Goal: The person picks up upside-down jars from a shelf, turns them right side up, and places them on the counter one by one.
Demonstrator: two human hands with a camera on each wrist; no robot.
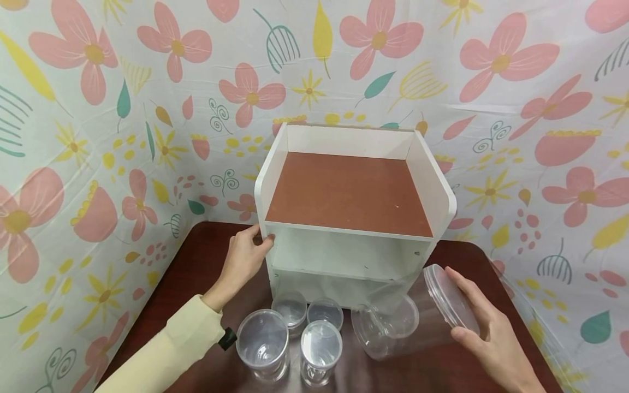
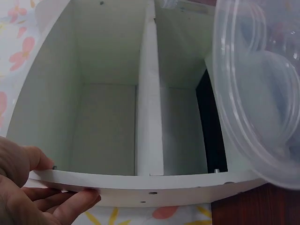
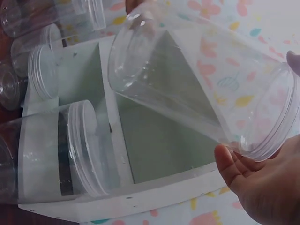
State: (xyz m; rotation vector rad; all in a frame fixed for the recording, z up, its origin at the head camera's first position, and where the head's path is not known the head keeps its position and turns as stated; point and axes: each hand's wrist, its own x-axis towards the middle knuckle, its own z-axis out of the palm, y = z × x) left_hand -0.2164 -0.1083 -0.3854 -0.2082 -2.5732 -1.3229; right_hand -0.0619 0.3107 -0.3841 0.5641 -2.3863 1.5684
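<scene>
A clear plastic jar (image 3: 187, 89) with a screw lid (image 1: 452, 299) is tilted on its side in the air, in front of the shelf's right part. My right hand (image 1: 491, 327) grips it round the lid end, thumb below and fingers above. At the left, my left hand (image 1: 241, 259) pinches the front edge of the white shelf unit's side panel (image 2: 112, 180), thumb inside and fingers outside. The small white shelf unit (image 1: 339, 245) has a brown top board and two open compartments. In the right wrist view, the held jar lets the compartments show through it.
Several lidded clear jars stand on the dark red table (image 1: 216, 240) before the shelf: a tall jar (image 1: 262, 344), a narrower jar (image 1: 321, 349), two behind them, and a wide jar (image 1: 366, 335) below the held one. A flowered cloth (image 1: 314, 71) hangs behind.
</scene>
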